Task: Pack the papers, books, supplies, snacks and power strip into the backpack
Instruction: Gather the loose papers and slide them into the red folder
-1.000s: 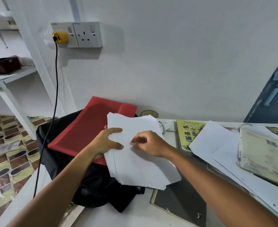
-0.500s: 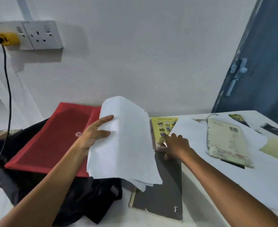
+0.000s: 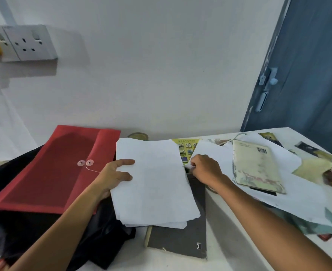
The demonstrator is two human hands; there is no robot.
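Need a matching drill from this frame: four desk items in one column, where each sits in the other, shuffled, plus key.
Things:
1. red envelope
2. white paper stack
3. grey book
4. barcoded booklet

Places:
A. under the white paper stack, at the desk's front edge
B. on loose sheets, right of the right hand
C. on the black backpack
D. gripped by the left hand

Pairs: 1-C, 2-D, 3-A, 4-B

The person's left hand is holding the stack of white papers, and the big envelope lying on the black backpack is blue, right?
Not quite. In the head view the left hand does hold the stack of white papers, but the big string-tie envelope lying on the black backpack is red, not blue.
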